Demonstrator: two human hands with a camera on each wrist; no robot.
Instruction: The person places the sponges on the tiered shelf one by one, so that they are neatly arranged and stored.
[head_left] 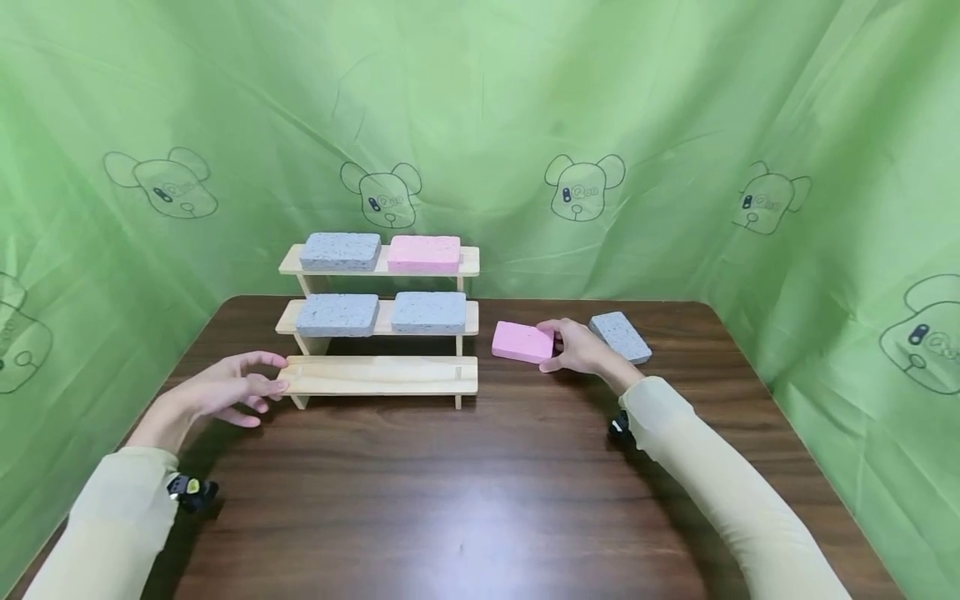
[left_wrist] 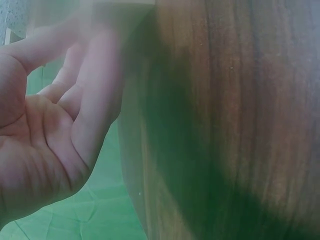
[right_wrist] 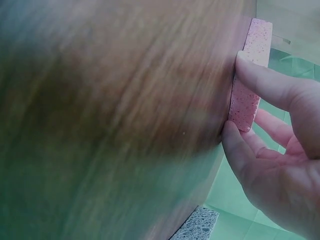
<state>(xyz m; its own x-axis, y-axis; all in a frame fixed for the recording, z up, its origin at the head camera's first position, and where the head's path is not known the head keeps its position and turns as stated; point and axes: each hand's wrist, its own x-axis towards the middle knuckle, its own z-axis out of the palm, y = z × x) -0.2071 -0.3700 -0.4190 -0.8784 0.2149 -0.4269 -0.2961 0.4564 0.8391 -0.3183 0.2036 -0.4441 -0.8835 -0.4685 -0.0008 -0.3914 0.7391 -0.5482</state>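
Rack [head_left: 381,375]: top two steps held four blocks; lowest step bare.
Right hand [head_left: 581,348]: pinched pink block [head_left: 522,342], on the table right of rack.
Grey block [head_left: 620,337]: further right, waiting.
Left hand [head_left: 225,392]: loosely spread, holding nothing, at rack's left end.

Both arms reach forward in pale sleeves, each with a small camera strapped at the wrist. Left hand [head_left: 225,392] hovers palm sideways, fingers [left_wrist: 95,100] loosely spread and relaxed, holding nothing. Right hand [head_left: 581,350] stretches further out, thumb and fingers [right_wrist: 265,82] pinching.
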